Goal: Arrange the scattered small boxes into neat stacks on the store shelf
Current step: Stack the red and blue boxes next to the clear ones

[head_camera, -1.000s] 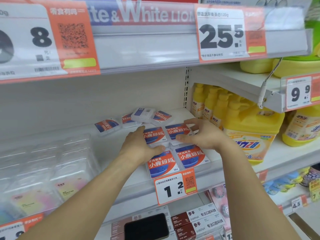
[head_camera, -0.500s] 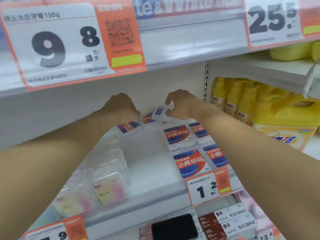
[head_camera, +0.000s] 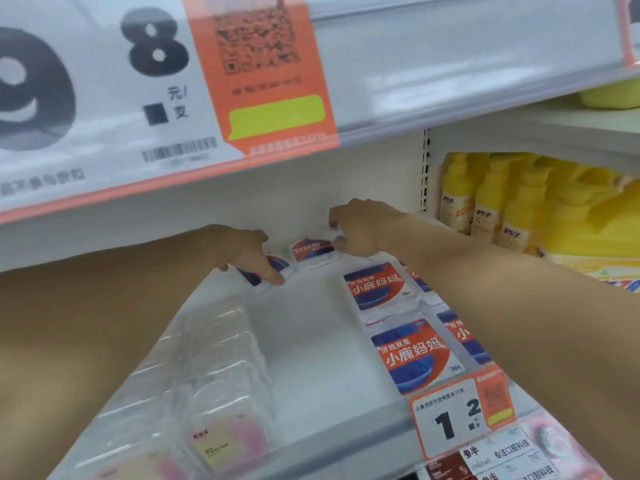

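Observation:
Small white boxes with red-and-blue labels lie on the white shelf (head_camera: 311, 348). Two neat ones sit in a column at the front right (head_camera: 379, 287) (head_camera: 412, 355), and my right forearm partly hides a second column (head_camera: 464, 336). At the back, my left hand (head_camera: 247, 251) curls its fingers over one loose box (head_camera: 258, 277). My right hand (head_camera: 362, 230) grips a white box (head_camera: 331, 233) that is mostly hidden under its fingers. Another loose box (head_camera: 313, 252) lies between the two hands.
Clear plastic packs (head_camera: 214, 375) fill the shelf's left side. Yellow bottles (head_camera: 485, 209) stand in the bay to the right, past a slotted upright. The upper shelf rail with a big price label (head_camera: 156, 98) hangs overhead. A 1.2 price tag (head_camera: 457, 417) marks the front edge.
Both hands left the front stacks and reached to the loose boxes at the back. The camera moved closer and lower, and each hand closed over a box.

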A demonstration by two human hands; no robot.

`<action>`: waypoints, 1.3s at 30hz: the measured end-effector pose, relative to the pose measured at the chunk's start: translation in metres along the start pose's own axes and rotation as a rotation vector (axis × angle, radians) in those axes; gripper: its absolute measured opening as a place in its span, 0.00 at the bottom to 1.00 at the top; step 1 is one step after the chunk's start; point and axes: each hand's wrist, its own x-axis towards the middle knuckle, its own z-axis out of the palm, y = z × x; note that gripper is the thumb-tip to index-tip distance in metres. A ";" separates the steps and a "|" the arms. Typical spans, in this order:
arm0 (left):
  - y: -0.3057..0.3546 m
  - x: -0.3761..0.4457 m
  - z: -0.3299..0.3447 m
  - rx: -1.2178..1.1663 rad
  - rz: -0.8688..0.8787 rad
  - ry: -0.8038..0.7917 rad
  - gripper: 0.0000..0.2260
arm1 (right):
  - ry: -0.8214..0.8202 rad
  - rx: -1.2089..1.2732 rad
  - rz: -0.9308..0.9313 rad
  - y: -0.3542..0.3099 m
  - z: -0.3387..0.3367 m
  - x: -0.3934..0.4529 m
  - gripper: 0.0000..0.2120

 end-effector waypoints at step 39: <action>0.065 -0.180 0.131 -0.590 0.616 0.436 0.41 | 0.233 1.581 0.608 0.063 -0.039 -0.218 0.28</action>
